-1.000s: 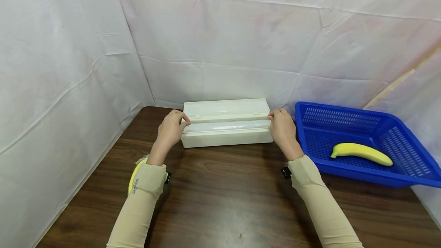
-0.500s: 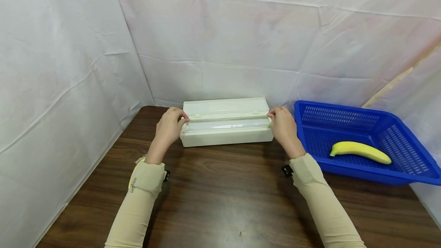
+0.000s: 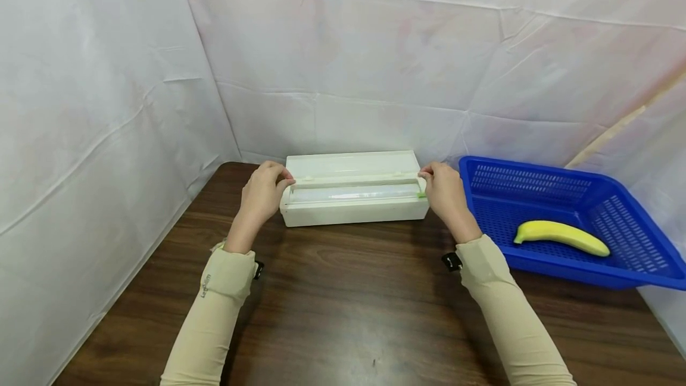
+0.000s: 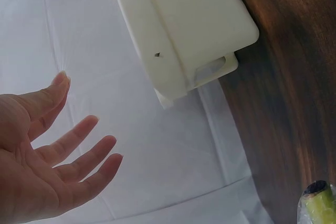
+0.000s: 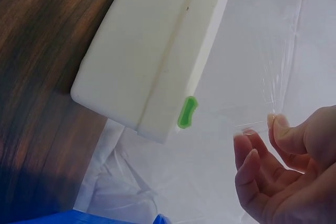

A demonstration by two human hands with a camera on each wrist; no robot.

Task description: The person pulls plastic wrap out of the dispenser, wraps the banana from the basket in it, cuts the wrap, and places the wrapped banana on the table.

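A white cling film dispenser (image 3: pixel 354 214) lies near the back wall, its lid (image 3: pixel 351 164) raised and the clear roll (image 3: pixel 354 193) showing inside. Thumb and forefinger of my left hand (image 3: pixel 262 195) pinch one corner of the cling film (image 4: pixel 61 59), above the box's left end; the other fingers are spread. At the opposite end my right hand (image 3: pixel 446 195) pinches the film's other corner, and fine creases run from those fingertips in the right wrist view. A green slide cutter (image 5: pixel 187 112) sits at the box's right end. The see-through film between the hands is hard to make out.
A blue perforated basket (image 3: pixel 536 264) with a yellow banana (image 3: pixel 563 237) in it stands to the right. By my left sleeve, a yellow-green item with a dark tip (image 4: pixel 321 203) lies in clear wrap. White cloth walls (image 3: pixel 343 64) border the brown table (image 3: pixel 343 302).
Both hands have risen slightly from the roll and moved a little apart, still pinching the film. The green cutter at the right end has come into sight.
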